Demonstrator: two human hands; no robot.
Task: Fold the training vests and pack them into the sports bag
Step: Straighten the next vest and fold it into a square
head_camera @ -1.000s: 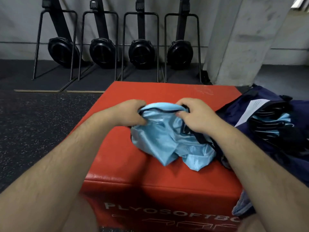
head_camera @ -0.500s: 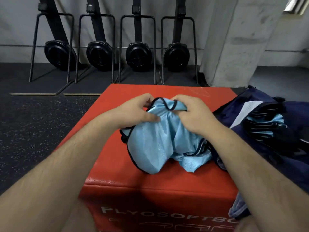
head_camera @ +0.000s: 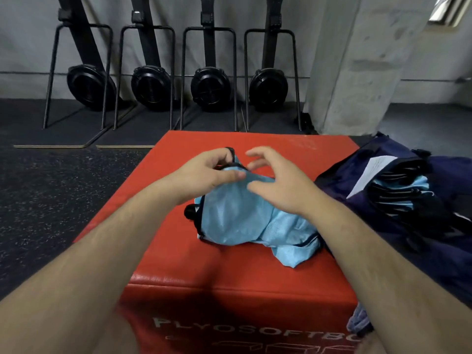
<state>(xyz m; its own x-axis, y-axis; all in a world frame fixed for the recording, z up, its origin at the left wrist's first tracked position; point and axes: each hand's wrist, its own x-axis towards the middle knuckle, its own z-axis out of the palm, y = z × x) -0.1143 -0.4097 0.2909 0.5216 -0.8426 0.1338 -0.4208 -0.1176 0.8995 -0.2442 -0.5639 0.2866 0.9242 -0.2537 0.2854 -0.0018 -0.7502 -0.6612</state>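
On top of the red box (head_camera: 178,254), near its middle: one loose light-blue vest (head_camera: 242,221) with black trim, crumpled in a heap, its lower end trailing toward the box's right edge.

My left hand (head_camera: 212,175) has the vest's upper edge. Thumb and fingers are curled and pinching the black trim, lifting that end up off the heap.

My right hand (head_camera: 281,187) is just beside it, above the cloth. Its fingers (head_camera: 258,151) are spread and gently curved, with a wide gap between thumb and fingers, gripping nothing. I can't tell whether the thumb brushes the fabric.

One navy bag (head_camera: 344,180) sits right of the box, against its side, mouth open. Inside is a stack of folded vests (head_camera: 398,190), blue with black edges; the layers are too bunched to count. One white paper (head_camera: 370,172) lies at the near lip of the opening.

One scrap of grey-blue cloth (head_camera: 360,323) hangs at the box's front right corner.

Beyond, on the dark floor (head_camera: 51,187), four black machines (head_camera: 209,89) stand in a row against the wall. One concrete pillar (head_camera: 357,60) is to their right.
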